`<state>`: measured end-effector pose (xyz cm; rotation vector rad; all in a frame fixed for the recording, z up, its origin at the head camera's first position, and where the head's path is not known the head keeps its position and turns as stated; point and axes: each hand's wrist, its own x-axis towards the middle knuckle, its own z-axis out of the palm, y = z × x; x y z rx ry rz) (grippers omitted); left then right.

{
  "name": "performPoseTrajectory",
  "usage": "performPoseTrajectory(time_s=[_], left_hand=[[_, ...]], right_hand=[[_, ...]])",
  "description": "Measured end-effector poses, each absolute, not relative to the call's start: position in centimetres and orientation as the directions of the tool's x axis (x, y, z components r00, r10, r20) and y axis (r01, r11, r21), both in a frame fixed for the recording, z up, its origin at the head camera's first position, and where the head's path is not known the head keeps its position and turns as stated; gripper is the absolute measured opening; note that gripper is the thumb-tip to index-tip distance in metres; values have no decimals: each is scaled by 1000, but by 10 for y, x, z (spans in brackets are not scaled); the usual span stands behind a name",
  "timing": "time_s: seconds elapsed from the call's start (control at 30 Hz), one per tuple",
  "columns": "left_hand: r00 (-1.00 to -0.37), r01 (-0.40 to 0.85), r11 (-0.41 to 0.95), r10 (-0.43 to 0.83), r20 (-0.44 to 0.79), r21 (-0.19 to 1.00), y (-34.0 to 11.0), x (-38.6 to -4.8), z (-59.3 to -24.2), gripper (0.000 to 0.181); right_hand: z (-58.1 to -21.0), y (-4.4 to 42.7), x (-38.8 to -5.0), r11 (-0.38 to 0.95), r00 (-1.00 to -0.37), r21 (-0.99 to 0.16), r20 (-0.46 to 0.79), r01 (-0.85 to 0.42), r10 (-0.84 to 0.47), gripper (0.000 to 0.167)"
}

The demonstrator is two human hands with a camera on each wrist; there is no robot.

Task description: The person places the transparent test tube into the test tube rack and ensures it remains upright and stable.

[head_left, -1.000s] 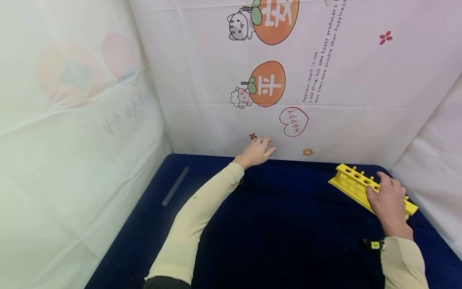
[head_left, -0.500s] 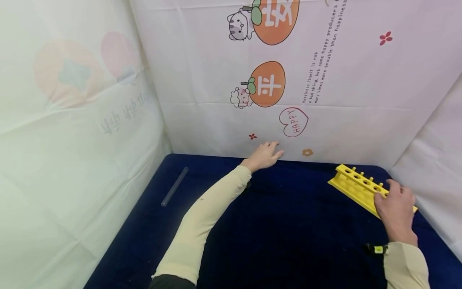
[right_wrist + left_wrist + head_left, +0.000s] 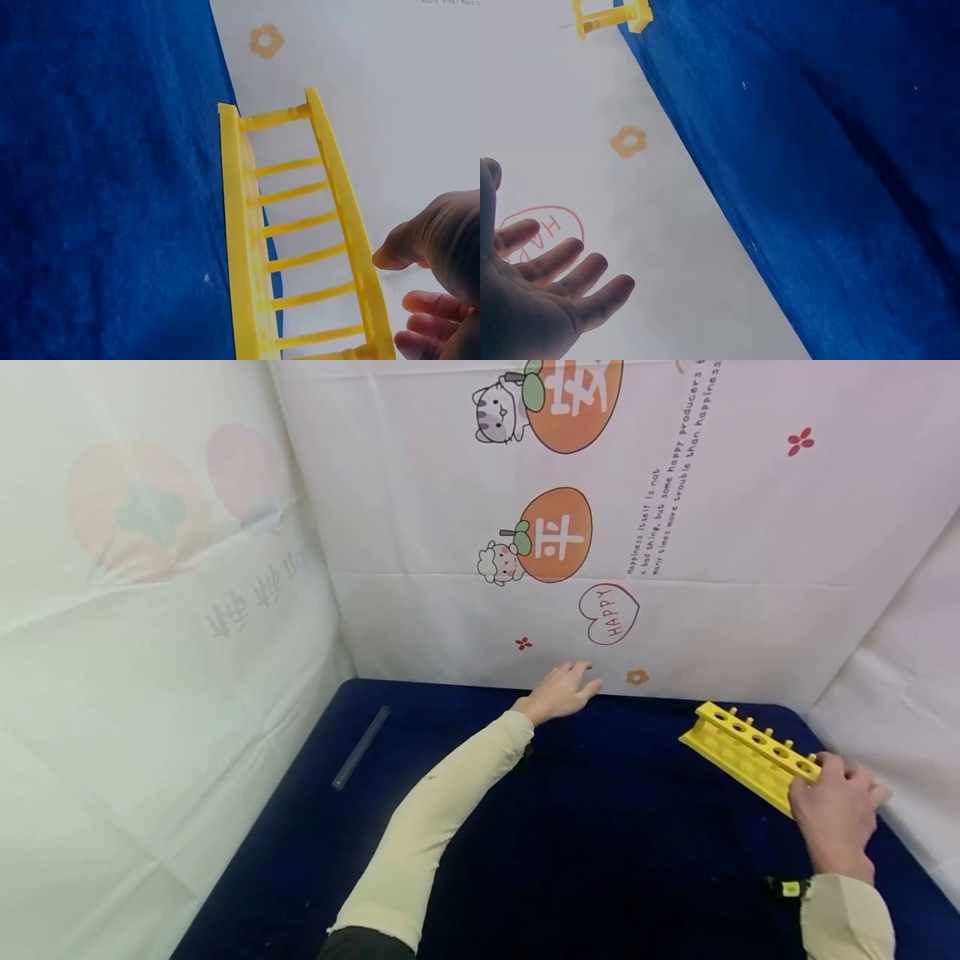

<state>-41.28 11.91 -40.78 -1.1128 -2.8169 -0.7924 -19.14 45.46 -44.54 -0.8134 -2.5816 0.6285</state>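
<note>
A yellow test tube rack [image 3: 738, 752] stands at the right rear of the dark blue table, slanting toward the right edge. Over its right end is my right hand [image 3: 836, 810], hiding that part. In the right wrist view the thumb tip is beside the top bar of the rack [image 3: 241, 225], fingers loosely bent, with nothing gripped; contact is unclear. My left hand [image 3: 558, 695] is stretched out near the rear edge, fingers spread and holding nothing; the left wrist view shows the same hand [image 3: 540, 300] palm-side. A clear test tube [image 3: 362, 749] lies at the left.
The blue cloth-covered table [image 3: 615, 827] has a white printed curtain [image 3: 420, 527] behind it. White sheets hang at the left [image 3: 150, 710] and right [image 3: 892, 693] too. A black strap with a bright tag [image 3: 789, 888] shows by the right wrist.
My right hand has moved right and toward me along the rack, uncovering more of its holes. My left hand has shifted right and slightly down in view. Rack and tube appear unmoved.
</note>
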Motion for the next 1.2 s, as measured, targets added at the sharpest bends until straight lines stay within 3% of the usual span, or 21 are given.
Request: performPoseTrajectory(time_s=[0.3,0.57,0.8,1.03,1.2], left_hand=[[-741,647,603,642,198,467,126,-412,-411,60],[-746,632,595,641,182,497,129,-404,-415,60],[-748,625,576,634,195,527,134,-399,-423,59],[-753,615,562,626,202,553,138,-392,-431,58],[-761,602,559,617,199,570,143,-391,-436,57]], right_hand=[[-453,464,-189,709,-755,-506,158,492,637,65],[-459,465,-191,625,-659,-508,142,592,739,63],[-466,469,-192,575,-622,-578,144,579,770,64],[-469,473,-188,535,-637,-672,121,512,762,67],[-470,476,-187,496,-614,-700,103,514,782,70]])
